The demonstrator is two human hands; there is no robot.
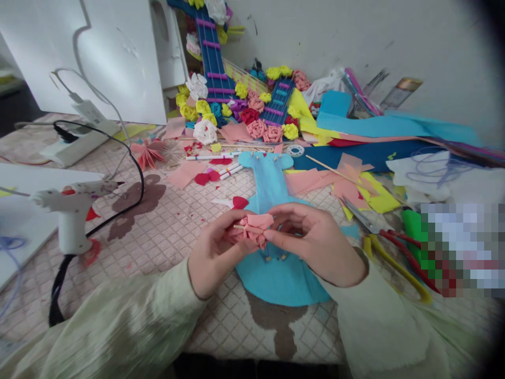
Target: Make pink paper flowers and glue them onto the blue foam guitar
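My left hand (215,250) is closed round a pink crepe-paper flower (255,239), thumb in front. A thin wooden stick (249,229) lies across the folded petals. From the other side my right hand (319,242) pinches the stick's right end against the paper with thumb and forefinger; its other fingers curl behind. Both hands are raised over a light blue guitar-shaped piece (282,287), which lies on the table with small pegs on its head and covers part of the patterned cloth. The hands hide its middle.
A white glue gun (73,210) stands at left, its cable by a power strip (79,142). Scissors with red handles (410,255) and yellow-handled scissors (394,268) lie at right. Behind are paper scraps (307,181), paper flowers (205,131) and decorated dark blue guitars (215,52).
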